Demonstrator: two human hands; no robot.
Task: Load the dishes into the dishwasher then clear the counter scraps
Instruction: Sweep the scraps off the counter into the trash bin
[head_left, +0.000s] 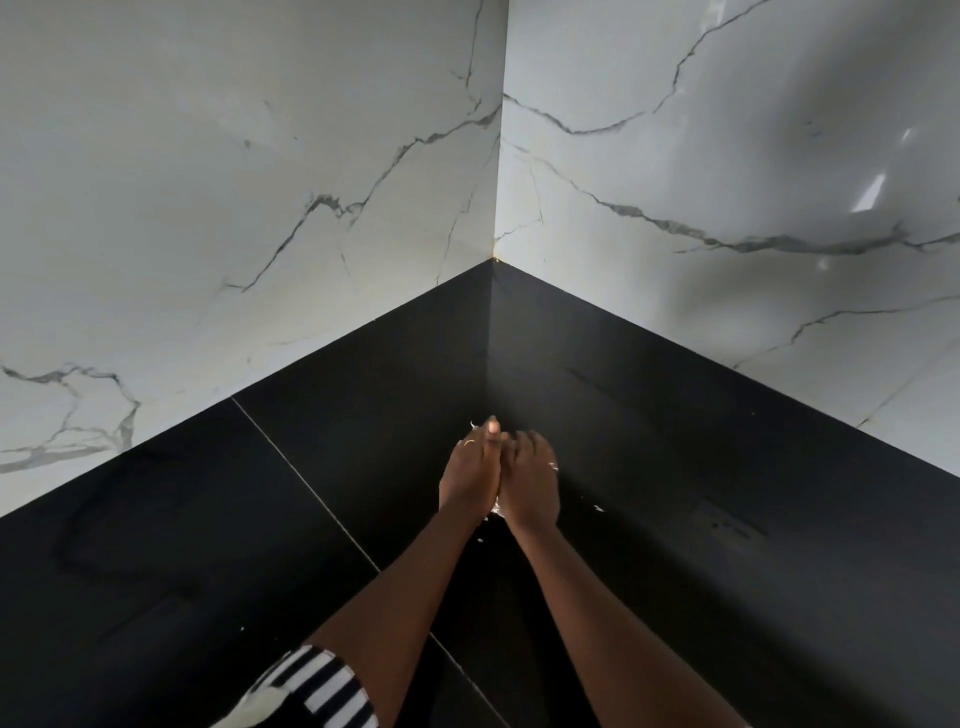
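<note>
The left grip (470, 480) and right grip (530, 486) touch side by side on the black tabletop (208, 545) by the corner; white scraps (497, 512) peek out between them; I cannot tell if the fingers curl round them.

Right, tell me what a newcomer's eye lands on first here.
The left hand and right hand meet side by side at mid-frame over white scraps that peek out at their edges. Beneath spreads a black counter, running into a corner of veined marble walls.
</note>
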